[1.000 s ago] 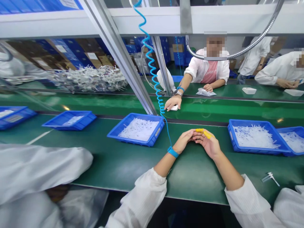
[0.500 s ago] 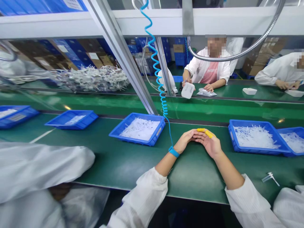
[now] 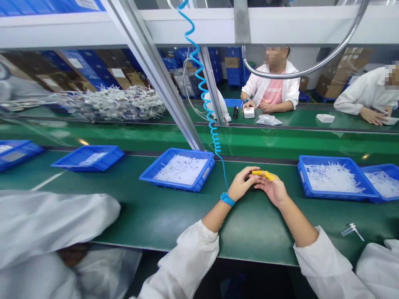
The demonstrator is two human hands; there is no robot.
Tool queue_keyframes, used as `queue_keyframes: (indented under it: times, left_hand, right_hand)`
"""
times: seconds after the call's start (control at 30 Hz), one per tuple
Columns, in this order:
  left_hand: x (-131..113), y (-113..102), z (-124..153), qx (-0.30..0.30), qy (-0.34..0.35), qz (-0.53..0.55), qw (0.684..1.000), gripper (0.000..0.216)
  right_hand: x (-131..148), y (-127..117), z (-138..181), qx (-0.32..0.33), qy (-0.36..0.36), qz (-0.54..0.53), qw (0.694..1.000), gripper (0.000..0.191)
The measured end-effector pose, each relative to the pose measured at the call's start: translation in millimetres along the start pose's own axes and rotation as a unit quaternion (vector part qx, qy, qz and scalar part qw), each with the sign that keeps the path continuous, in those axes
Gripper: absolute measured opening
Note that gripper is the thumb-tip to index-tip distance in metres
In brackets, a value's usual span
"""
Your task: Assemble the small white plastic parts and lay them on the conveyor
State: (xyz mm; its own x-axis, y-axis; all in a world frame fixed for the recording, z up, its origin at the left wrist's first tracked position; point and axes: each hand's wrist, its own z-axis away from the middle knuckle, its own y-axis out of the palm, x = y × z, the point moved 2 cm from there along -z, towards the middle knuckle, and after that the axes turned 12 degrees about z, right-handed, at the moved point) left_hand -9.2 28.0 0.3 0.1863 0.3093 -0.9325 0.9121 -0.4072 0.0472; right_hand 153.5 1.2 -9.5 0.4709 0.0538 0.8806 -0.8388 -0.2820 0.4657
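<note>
My left hand (image 3: 240,185) and my right hand (image 3: 274,190) meet on the green table top (image 3: 174,216), in front of me at the centre. The left fingers curl round the tips of the right hand's fingers, which wear yellow finger cots (image 3: 264,174). Those right fingers lie stretched out, and I see nothing else held between the hands. A blue wrist strap (image 3: 227,199) sits on my left wrist, and its coiled blue cord (image 3: 204,97) rises to the frame overhead.
Blue trays of small white plastic parts stand left (image 3: 170,184) and right (image 3: 303,182) of my hands, with more further left. A loose white part (image 3: 351,229) lies near my right sleeve. Another person's white sleeve (image 3: 52,224) fills the lower left. Across the belt, a seated person (image 3: 271,89) handles a white box (image 3: 248,112).
My left fingers have closed further over the right hand's yellow-tipped fingers. The person across the belt pulled an arm back, lifted a white box and set it down in front of them.
</note>
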Motion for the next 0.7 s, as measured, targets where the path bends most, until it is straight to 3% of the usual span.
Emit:
queue_keyframes:
  times: [0.17,0.53,0.7]
  left_hand:
    - [-9.1,0.8,0.2,-0.002,0.084,-0.09,0.992,0.031]
    - [-7.6,0.6,0.6,-0.01,0.094,-0.134,0.986,0.027]
    - [-10.9,-0.3,-0.6,-0.012,0.152,-0.149,0.977,0.022]
  right_hand:
    - [-6.0,1.8,0.9,0.017,0.027,0.021,0.999,0.035]
    - [-4.5,2.9,-0.2,0.049,0.066,0.036,0.996,0.06]
    - [-2.1,4.5,-0.4,0.044,0.068,0.033,0.996,0.063]
